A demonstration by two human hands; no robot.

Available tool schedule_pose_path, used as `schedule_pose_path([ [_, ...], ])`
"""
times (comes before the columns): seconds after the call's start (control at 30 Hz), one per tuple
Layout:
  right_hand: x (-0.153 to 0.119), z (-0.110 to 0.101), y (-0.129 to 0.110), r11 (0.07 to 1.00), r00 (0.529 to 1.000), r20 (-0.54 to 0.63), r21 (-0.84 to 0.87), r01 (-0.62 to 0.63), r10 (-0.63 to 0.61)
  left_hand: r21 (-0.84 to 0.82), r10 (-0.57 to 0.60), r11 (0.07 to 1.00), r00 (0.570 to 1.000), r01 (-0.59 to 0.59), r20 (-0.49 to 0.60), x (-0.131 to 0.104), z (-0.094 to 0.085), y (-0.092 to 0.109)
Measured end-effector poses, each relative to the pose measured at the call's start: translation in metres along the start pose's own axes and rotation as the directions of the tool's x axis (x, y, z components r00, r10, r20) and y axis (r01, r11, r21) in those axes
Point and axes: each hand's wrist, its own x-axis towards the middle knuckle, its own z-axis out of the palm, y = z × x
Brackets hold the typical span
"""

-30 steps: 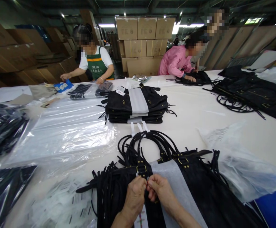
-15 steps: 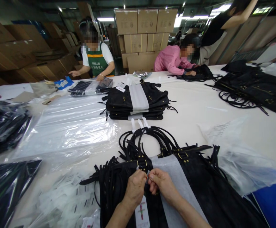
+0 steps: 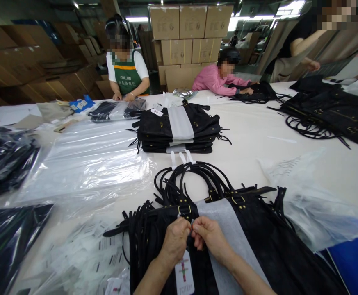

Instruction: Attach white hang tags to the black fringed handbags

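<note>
A black fringed bag (image 3: 265, 241) lies in front of me, with looped black handles and a pale paper band (image 3: 224, 229) around it. Over its left buckle, my left hand (image 3: 175, 239) is pinched closed. My right hand (image 3: 209, 237) is closed in a pinch beside it, the fingertips almost touching. Something tiny and reddish shows between the fingertips, too small to name. Below my left hand a white tag (image 3: 184, 273) with a printed figure rests on the bag.
Stacked black bags (image 3: 154, 127) stand mid-table. Clear plastic sheets (image 3: 86, 159) lie left, small labelled packets (image 3: 105, 241) nearer. Black bags (image 3: 335, 110) and crumpled plastic (image 3: 314, 213) are at right. Across the table are a person in a green apron (image 3: 129, 78) and one in pink (image 3: 208, 80).
My hands have hardly moved. The person in the apron has brought both hands together over the wrapped bag. The person in pink has shifted left, and the standing person's arm is lower.
</note>
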Motion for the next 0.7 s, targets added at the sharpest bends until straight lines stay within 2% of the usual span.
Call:
schedule_pose_path([
  [0.43, 0.0005, 0.0023, 0.0035, 0.999, 0.999, -0.031, -0.031, 0.008, -0.009, -0.007, -0.014, 1.0, 1.0, 0.014, -0.017, -0.0002, 0.0042, -0.0072],
  [0.7, -0.0075, -0.0034, 0.0011, 0.983, 1.0, -0.012, 0.184, 0.024, -0.022, -0.105, -0.078, 0.992, 0.997, 0.075, -0.022, -0.0005, -0.0001, -0.0045],
])
